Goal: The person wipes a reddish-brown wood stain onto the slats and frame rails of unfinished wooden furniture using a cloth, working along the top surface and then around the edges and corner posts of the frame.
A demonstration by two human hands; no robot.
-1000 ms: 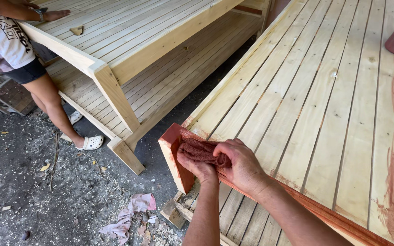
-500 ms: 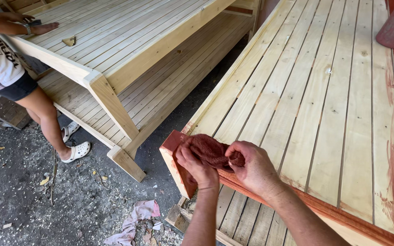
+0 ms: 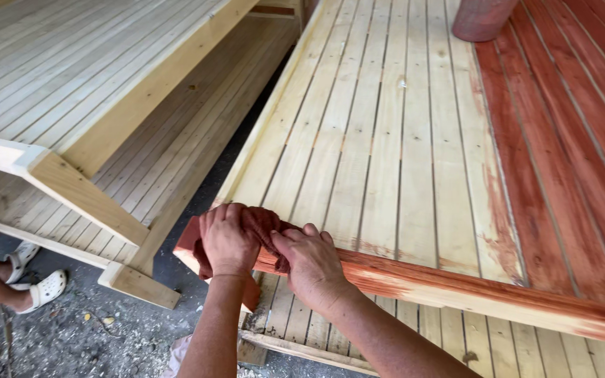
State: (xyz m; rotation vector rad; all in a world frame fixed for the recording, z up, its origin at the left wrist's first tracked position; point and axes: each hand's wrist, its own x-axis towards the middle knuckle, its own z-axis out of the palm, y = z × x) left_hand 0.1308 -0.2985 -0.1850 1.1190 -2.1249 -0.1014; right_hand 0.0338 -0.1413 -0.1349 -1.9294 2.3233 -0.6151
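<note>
My left hand [image 3: 227, 241] and my right hand [image 3: 311, 264] both clutch a reddish-brown stained rag [image 3: 264, 222], pressed onto the near corner of a slatted wooden table [image 3: 379, 140]. The table's front rail [image 3: 470, 290] is stained red-brown from the corner rightward. The slats on the right side [image 3: 568, 126] are stained red too; the left slats are bare pale wood. A red-stained container [image 3: 481, 17] stands on the table top at the far edge.
A second unstained slatted table [image 3: 85, 84] with a lower shelf stands to the left, across a narrow gap. Another person's legs in white sandals [image 3: 40, 288] are at the lower left on dirt ground strewn with sawdust.
The view has moved in closer and to the right over the table. Both hands stay on the rag at the corner, with my left hand now wrapped over the corner end.
</note>
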